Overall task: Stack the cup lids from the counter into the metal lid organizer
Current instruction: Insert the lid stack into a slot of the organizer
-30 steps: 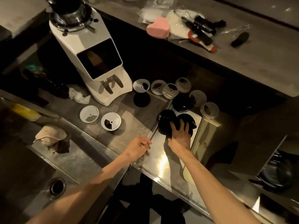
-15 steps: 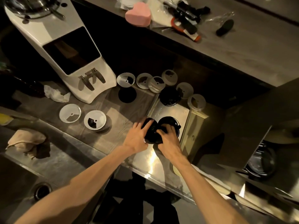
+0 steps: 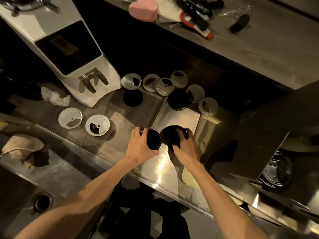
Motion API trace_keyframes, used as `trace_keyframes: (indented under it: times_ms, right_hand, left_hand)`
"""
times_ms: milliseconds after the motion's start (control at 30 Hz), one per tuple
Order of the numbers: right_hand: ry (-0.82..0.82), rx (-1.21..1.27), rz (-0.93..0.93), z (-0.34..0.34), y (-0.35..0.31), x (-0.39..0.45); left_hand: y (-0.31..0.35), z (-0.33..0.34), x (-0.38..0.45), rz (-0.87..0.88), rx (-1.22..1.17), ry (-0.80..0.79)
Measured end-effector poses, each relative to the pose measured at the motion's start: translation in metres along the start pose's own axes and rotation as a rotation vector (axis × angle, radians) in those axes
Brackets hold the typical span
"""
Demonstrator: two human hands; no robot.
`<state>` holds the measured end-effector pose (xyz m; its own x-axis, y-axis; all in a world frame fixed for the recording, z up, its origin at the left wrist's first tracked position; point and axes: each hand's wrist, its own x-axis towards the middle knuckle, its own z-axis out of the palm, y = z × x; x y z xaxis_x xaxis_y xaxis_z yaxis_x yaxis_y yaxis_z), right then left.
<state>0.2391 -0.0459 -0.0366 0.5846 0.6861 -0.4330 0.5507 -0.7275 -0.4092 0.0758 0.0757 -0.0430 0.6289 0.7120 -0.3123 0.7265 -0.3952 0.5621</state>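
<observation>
Now your left hand (image 3: 141, 145) and right hand (image 3: 185, 146) each curl round a black lid (image 3: 153, 139), so next carry both right to the organizer (image 3: 274, 171).

text: none legible | labels: none | numbers: none | signs: none
</observation>
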Motion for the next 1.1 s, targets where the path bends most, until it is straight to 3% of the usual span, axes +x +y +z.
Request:
trace_keyframes:
  times_ms: [200, 333, 467, 633, 767, 900, 1000, 1100]
  right_hand:
    - [0.040, -0.040, -0.069, 0.005, -0.004, 0.003]
    - [0.085, 0.092, -0.023, -0.001, -0.005, 0.002]
    - [0.098, 0.300, -0.027, -0.015, -0.014, -0.007]
    - [0.156, 0.472, -0.203, -0.044, -0.048, -0.041]
    - [0.097, 0.432, -0.409, -0.064, -0.069, -0.069]
    - [0.080, 0.405, -0.467, -0.092, -0.085, -0.096]
    - [0.199, 0.326, -0.515, -0.116, -0.089, -0.114]
    - [0.480, 0.242, -0.586, -0.141, -0.090, -0.133]
  left_hand:
    - [0.007, -0.005, -0.003, -0.075, -0.321, -0.080]
    - [0.010, -0.010, -0.007, -0.219, -0.570, -0.086]
    - [0.017, -0.028, -0.010, -0.480, -1.155, -0.223]
    - [0.030, -0.058, -0.017, -0.517, -1.670, -0.438]
    - [0.060, -0.086, -0.022, -0.508, -1.706, -0.526]
    - [0.085, -0.107, -0.033, -0.385, -1.751, -0.516]
    - [0.107, -0.122, -0.041, -0.341, -1.793, -0.534]
    - [0.132, -0.136, -0.048, -0.264, -1.851, -0.574]
